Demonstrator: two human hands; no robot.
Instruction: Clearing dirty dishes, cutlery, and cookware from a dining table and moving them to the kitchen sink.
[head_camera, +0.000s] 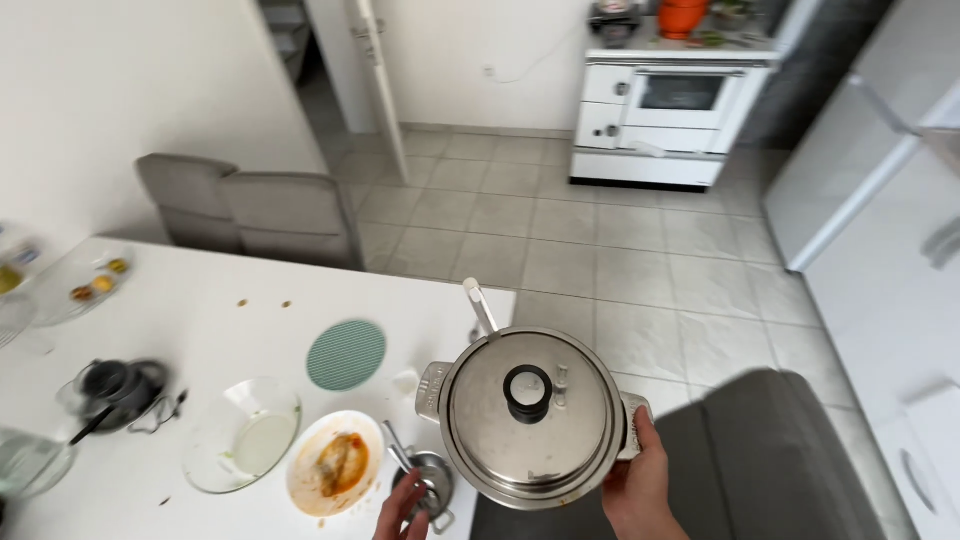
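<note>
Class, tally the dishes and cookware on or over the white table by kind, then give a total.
Lidded steel pot: 1
Small steel cup: 1
Sauce-stained plate: 1
Glass bowls: 2
Green round mat: 1
Total: 6

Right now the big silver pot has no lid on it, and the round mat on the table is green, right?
Not quite. The head view shows the silver pot with its lid on, black knob on top. The round mat is indeed green.
</note>
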